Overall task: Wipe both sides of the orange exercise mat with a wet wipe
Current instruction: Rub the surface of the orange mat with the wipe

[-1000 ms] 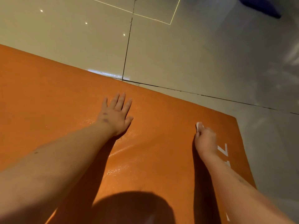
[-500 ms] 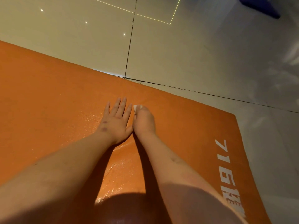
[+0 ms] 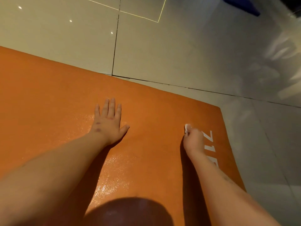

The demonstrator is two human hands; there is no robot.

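The orange exercise mat (image 3: 48,98) lies flat on the tiled floor and fills the lower left of the head view. White printed characters run along its right end. My left hand (image 3: 108,123) presses flat on the mat with straight fingers. My right hand (image 3: 194,141) is curled round a small white wet wipe (image 3: 187,128), which sticks out past the fingers and touches the mat near the printed characters. Damp, glistening patches show on the mat around and below my left hand.
Glossy beige floor tiles (image 3: 162,51) with dark grout lines lie beyond the mat's far edge and right end. A blue object (image 3: 244,6) sits at the top right corner. A dark rounded shape, likely my knee (image 3: 130,212), rests on the mat at the bottom.
My right hand with the wipe has swept from beside my left hand back to the right, toward the mat's printed end. My left hand has stayed pressed in place.
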